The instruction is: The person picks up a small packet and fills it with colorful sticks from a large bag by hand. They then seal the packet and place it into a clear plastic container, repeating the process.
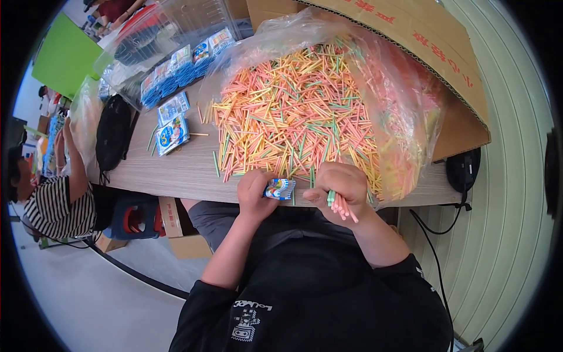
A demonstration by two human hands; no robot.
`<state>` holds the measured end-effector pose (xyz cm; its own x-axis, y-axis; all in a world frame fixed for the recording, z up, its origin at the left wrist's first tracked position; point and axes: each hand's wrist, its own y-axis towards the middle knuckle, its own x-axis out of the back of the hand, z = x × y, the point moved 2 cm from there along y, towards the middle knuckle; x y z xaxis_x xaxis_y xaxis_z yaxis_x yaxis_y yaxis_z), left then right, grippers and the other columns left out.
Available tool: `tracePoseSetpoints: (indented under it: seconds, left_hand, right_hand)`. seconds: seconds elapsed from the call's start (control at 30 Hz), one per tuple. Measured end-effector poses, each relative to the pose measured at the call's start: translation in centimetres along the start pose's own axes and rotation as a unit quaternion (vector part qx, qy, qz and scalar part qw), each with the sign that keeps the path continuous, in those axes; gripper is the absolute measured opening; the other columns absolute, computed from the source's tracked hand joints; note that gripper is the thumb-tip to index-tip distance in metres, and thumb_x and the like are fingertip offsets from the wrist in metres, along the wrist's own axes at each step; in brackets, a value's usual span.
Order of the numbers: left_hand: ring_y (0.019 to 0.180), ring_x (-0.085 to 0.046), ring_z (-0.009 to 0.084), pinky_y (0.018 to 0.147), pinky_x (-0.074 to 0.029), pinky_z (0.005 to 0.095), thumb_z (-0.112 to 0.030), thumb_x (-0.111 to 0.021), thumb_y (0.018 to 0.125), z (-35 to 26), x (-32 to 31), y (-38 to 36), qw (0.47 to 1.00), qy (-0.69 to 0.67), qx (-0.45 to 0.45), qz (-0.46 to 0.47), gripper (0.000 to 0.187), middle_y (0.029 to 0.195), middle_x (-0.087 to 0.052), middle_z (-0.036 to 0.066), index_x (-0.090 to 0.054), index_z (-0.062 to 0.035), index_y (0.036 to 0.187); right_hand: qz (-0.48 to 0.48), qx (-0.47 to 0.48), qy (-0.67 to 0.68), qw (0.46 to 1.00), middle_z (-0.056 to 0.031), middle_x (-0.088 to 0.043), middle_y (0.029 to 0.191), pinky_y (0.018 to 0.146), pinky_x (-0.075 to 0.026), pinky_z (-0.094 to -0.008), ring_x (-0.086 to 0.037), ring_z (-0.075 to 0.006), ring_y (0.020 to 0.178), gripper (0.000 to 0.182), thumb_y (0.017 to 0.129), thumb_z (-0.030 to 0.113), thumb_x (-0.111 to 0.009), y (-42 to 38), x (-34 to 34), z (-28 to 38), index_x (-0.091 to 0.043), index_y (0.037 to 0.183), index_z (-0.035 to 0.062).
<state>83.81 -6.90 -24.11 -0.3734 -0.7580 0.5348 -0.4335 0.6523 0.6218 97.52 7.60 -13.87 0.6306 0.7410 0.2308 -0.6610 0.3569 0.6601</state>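
Observation:
My left hand (255, 195) is closed on a small blue and white printed packet (280, 189) at the table's front edge. To its right, my right hand (340, 186) is closed around a bundle of thin pink and green sticks (342, 206), whose ends poke out below the fist. Just beyond both hands spreads a large heap of pink, yellow, orange and green sticks (293, 111), lying on and in a clear plastic bag (404, 117). Whether the packet's mouth is open cannot be seen.
Two filled packets (172, 134) lie on the table (196, 170) at left, with loose sticks beside them. Stacked packets (170, 76) sit by a clear plastic bin (167, 26). A black pouch (112, 132), a cardboard box (463, 76) and a person in a striped shirt (61, 202) are around.

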Motion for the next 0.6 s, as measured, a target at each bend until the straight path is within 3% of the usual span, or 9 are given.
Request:
tracePoseSetpoints:
  seconds: [0.6]
  left_hand:
    - [0.065,-0.056,0.0303,0.057,-0.042,0.0404,-0.006,-0.078,0.062,-0.04,-0.03,-0.05,1.0,0.004,0.01,0.001,0.027,0.069,-0.053,0.009,-0.065,-0.0068,0.086]
  right_hand:
    - [-0.001,-0.002,0.02,1.0,-0.006,-0.047,0.059,0.047,-0.036,-0.0309,-0.047,-0.0205,0.05,0.038,0.084,0.016,-0.081,-0.28,-0.17,-0.14,-0.05,0.066,0.0027]
